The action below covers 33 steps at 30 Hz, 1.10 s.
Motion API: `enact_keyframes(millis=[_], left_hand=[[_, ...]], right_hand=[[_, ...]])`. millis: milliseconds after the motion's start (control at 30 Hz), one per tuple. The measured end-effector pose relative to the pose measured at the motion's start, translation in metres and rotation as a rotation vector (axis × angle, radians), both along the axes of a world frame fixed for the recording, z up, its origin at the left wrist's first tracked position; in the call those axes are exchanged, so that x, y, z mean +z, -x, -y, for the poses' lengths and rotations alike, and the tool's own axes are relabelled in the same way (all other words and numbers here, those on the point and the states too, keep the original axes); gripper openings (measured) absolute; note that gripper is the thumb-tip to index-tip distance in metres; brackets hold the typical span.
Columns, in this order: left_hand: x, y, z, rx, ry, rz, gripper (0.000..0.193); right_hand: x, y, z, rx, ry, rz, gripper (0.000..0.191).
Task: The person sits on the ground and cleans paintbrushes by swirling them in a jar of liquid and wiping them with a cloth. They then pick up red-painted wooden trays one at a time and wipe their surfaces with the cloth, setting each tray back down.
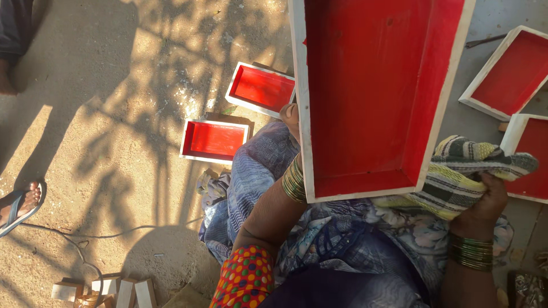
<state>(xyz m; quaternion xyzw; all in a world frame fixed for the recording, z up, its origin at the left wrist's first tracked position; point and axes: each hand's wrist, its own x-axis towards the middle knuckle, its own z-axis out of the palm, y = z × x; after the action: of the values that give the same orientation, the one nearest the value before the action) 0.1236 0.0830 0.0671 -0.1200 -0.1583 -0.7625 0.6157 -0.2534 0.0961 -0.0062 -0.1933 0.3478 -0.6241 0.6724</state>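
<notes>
Over the lap, the left hand point(291, 118) is gripping the far-left edge of a large red tray point(371, 97) with fingers curled behind it, while the right hand point(485, 202) is clenching a striped cloth point(462, 168) beside the tray's lower right corner.

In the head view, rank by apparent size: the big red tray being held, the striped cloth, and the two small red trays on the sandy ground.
1. Big red tray, though nearest the camera.
2. Striped cloth, in the right hand.
3. Two small red trays: look alike, unranked.

Left hand grips the big tray's edge.
</notes>
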Motion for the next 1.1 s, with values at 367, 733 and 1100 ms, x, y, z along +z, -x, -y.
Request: enact_keyframes(millis=[367, 733, 1100], left_hand=[[0.045, -0.018, -0.032, 0.278, 0.004, 0.597, 0.125], [0.064, -0.006, -0.01, 0.46, 0.321, 0.987, 0.126], [-0.02, -0.049, -0.005, -0.096, 0.149, 0.08, 0.082]], right_hand=[[0.108, -0.07, -0.023, 0.52, 0.294, -0.049, 0.042], [0.205, -0.187, -0.014, 0.298, 1.288, -1.896, 0.024], [0.199, -0.116, 0.021, 1.267, 0.289, -0.803, 0.099]])
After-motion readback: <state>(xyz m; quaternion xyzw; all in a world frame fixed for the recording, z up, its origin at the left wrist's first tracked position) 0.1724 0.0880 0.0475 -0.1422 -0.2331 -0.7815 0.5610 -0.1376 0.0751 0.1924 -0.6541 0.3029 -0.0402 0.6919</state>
